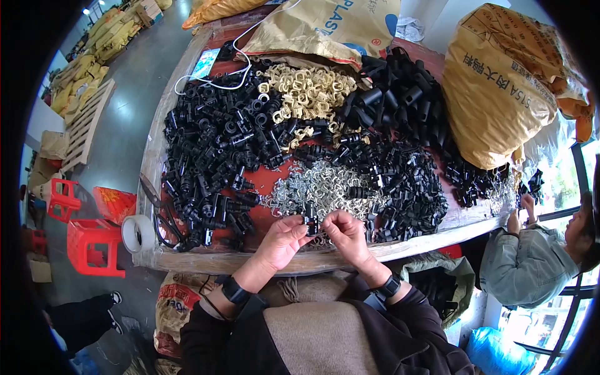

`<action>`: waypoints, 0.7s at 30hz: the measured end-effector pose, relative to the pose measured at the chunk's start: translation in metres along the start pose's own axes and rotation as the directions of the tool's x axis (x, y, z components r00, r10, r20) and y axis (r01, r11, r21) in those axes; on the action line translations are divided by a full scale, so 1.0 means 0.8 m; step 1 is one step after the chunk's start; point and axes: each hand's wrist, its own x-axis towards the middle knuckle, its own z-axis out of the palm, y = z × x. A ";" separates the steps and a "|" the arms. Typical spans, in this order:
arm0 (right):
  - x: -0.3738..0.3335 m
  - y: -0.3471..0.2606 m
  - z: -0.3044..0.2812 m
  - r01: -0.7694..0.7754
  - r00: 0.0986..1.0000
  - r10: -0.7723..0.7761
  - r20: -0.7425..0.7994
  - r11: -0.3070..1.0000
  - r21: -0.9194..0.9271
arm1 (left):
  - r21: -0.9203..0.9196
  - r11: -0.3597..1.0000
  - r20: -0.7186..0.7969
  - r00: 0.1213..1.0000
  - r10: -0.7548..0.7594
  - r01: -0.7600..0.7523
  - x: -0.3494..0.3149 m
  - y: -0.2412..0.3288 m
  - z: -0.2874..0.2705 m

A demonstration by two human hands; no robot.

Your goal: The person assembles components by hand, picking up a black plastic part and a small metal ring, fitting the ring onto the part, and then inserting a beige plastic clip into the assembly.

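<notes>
Black fitting (310, 220), left hand (280, 242) | silver clips (315, 182) lie before tan rings (306, 90)

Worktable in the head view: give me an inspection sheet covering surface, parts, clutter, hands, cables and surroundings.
Surface: red tabletop, mostly covered, bare patches showing.
Parts: heaps of black fittings, tan pieces, silver pieces and black tubes.
Clutter: tape roll at the left front corner; lit screen and paper sack at the back.
Hands: left hand pinches a small black part; right hand is close beside it, too small to tell whether holding anything.
Cables: white cable loops near the screen.
Surroundings: another person at right; red stool at left.
</notes>
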 end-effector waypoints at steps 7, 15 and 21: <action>0.001 -0.011 -0.003 -0.081 0.994 0.060 0.088 0.961 0.265 | -0.007 0.999 0.085 0.996 -0.034 0.035 -0.001 0.004 0.000; 0.005 -0.012 -0.012 0.227 0.974 -0.220 0.059 0.957 -0.178 | -0.091 0.987 0.063 0.990 -0.127 0.132 -0.004 0.011 0.007; 0.008 -0.037 -0.005 0.402 0.915 -0.386 0.115 0.856 -0.325 | -0.044 0.987 -0.015 0.988 -0.156 0.155 -0.004 0.006 0.003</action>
